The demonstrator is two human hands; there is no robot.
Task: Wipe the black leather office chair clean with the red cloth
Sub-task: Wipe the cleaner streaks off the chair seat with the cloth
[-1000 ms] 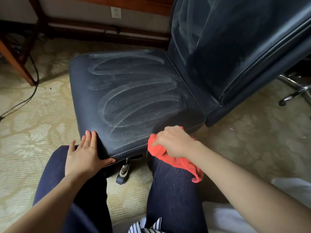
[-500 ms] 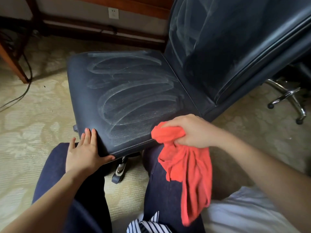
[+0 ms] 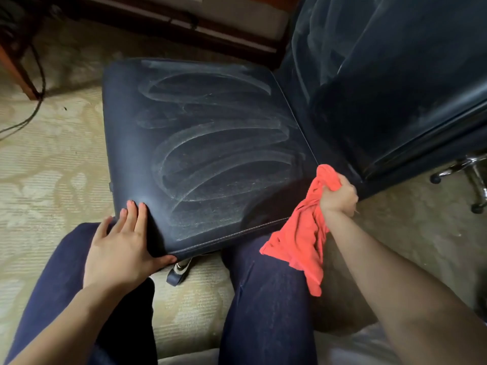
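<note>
The black leather office chair (image 3: 205, 143) fills the middle of the view, its seat streaked with pale dusty wipe marks and its backrest rising at the right. My left hand (image 3: 123, 246) rests flat on the seat's near left corner, thumb hooked under the front edge. My right hand (image 3: 338, 193) grips the red cloth (image 3: 303, 238) in a fist at the seat's near right corner, where seat meets backrest. Most of the cloth hangs loose below my fist, over my right knee.
My two legs in dark trousers lie under the seat's front edge on patterned beige carpet (image 3: 39, 180). A chrome chair base with castors (image 3: 474, 177) shows at the right. A wooden furniture leg (image 3: 18, 72) and a black cable (image 3: 31, 111) stand at the far left.
My right hand has moved right and away, from the seat's front edge to the corner by the backrest, and the cloth has dropped loose below it. My left hand stays put.
</note>
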